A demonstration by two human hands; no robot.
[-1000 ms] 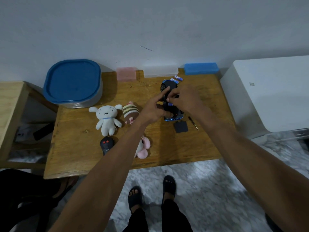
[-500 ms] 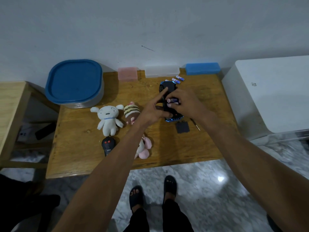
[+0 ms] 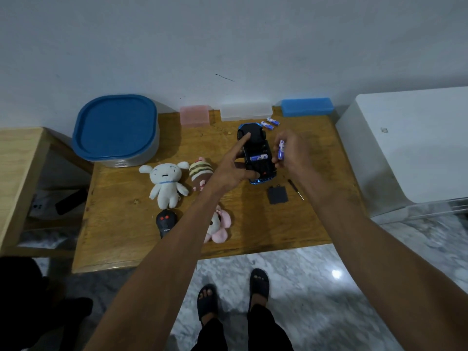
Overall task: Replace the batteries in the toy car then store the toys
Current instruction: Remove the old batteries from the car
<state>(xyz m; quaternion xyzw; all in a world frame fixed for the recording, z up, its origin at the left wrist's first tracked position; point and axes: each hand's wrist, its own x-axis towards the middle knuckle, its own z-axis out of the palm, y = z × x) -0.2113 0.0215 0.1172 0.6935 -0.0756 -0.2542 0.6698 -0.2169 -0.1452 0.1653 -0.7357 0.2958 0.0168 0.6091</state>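
The toy car (image 3: 255,153) is lying upside down on the bench (image 3: 121,224), and the left hand (image 3: 234,168) is pressing it still, fingers spread. The right hand (image 3: 291,153) is pinching a battery (image 3: 281,149) (one battery already sits inside); it should go in flat beside that one, ends matched.

clutter around the wooden table (image 3: 121,239)

a pink case (image 3: 194,115), a clear case (image 3: 246,111) and a blue case (image 3: 306,107) line the wall; a white appliance (image 3: 415,143) stands right, a lighter wooden table (image 3: 17,173) left, marble floor (image 3: 354,274) below.
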